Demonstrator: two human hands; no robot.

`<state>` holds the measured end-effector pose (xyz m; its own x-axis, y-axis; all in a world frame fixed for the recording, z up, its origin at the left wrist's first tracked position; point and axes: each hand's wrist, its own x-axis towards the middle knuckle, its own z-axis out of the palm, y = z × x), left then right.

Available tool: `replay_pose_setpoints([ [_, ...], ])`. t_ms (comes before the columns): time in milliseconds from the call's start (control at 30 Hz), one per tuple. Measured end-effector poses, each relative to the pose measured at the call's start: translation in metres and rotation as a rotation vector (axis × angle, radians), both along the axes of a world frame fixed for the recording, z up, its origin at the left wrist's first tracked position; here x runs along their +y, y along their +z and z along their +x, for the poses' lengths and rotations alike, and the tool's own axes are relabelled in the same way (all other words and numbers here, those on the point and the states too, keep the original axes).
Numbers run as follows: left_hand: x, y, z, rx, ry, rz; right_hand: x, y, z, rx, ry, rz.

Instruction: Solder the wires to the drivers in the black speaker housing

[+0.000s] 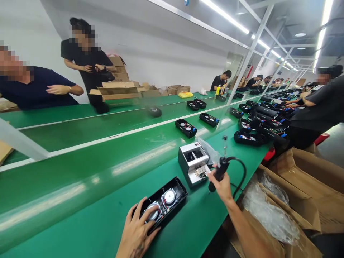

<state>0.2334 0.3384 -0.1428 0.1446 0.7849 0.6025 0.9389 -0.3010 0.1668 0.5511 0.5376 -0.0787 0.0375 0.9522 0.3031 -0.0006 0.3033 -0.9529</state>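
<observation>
My left hand [139, 224] grips the near end of a black speaker housing [176, 209], its thumb along one side and fingers reaching over the inside. Two round speaker drivers [169, 197] with red and dark wires sit in the housing; my fingers partly cover the nearer one. Wrapped in my right hand [221, 184] is a black electric screwdriver [221, 168], its cord curving off to the right. The screwdriver is raised beside a silver and black screw feeder [194, 161], apart from the housing.
Several open speaker housings [186, 128] lie on the green conveyor belt [107, 157], with more crowded farther along the bench. Cardboard boxes with clear plastic bags [268, 211] stand at the right below the bench edge. Co-workers [86, 61] are across the belt and at the right.
</observation>
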Motion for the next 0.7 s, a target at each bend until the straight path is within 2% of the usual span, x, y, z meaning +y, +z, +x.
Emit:
replay_pose_setpoints([
  [67, 0.0, -0.001, 0.002, -0.022, 0.004, 0.008, -0.002, -0.016, -0.005, 0.007, 0.019, -0.029],
  [100, 0.0, -0.001, 0.002, -0.034, 0.004, 0.008, -0.001, -0.017, -0.007, 0.018, 0.029, -0.036],
  [200, 0.0, 0.002, 0.003, -0.082, 0.009, -0.019, 0.006, 0.001, -0.012, 0.1, 0.08, 0.011],
  [333, 0.0, 0.009, 0.002, -0.027, 0.004, -0.038, 0.024, 0.03, -0.022, 0.196, 0.13, 0.21],
  [400, 0.0, 0.012, 0.002, 0.028, 0.0, -0.031, 0.031, 0.032, -0.029, 0.2, 0.143, 0.253],
  [500, 0.001, 0.016, 0.001, 0.071, -0.006, -0.03, 0.036, 0.024, -0.035, 0.141, 0.156, 0.222],
  [600, 0.001, 0.019, 0.001, 0.082, -0.011, -0.034, 0.033, 0.019, -0.032, 0.042, 0.195, 0.153],
  [700, 0.001, 0.02, 0.001, 0.071, -0.013, -0.04, 0.028, 0.025, -0.026, 0.057, 0.248, 0.136],
])
